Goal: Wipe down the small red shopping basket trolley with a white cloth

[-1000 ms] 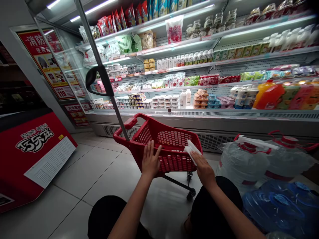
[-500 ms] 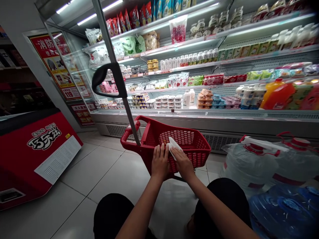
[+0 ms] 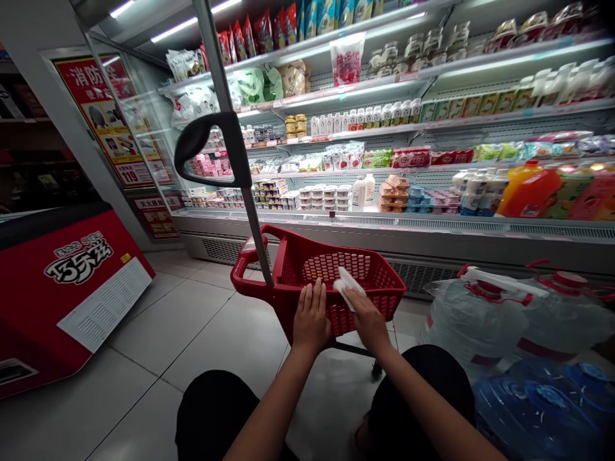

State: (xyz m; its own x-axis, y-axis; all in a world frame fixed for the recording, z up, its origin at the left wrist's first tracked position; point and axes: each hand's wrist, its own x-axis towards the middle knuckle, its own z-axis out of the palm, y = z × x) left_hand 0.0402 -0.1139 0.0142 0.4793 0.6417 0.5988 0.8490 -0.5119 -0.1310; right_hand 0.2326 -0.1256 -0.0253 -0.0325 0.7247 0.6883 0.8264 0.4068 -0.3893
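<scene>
A red plastic shopping cart (image 3: 288, 269) with a perforated basket stands in front of me. A grey pole with a black loop handle (image 3: 235, 150) rises along its near side. My left hand (image 3: 311, 319) lies with fingers stretched out against the near side wall of the basket. Beside it, my right hand (image 3: 368, 320) presses a folded white tissue (image 3: 350, 282) to the near rim. Part of the tissue sticks up past the fingers; the rest is hidden under them.
A lit refrigerated shelf unit (image 3: 346, 224) with dairy goods runs behind the cart. A red chest freezer (image 3: 38, 314) stands at left. Large water jugs (image 3: 480, 314) and blue water bottles (image 3: 542, 403) stand at right, near my knee (image 3: 432, 378).
My right hand has slid right along the rim with the tissue, away from my left hand. My left hand stays on the basket's side. The view has shifted slightly.
</scene>
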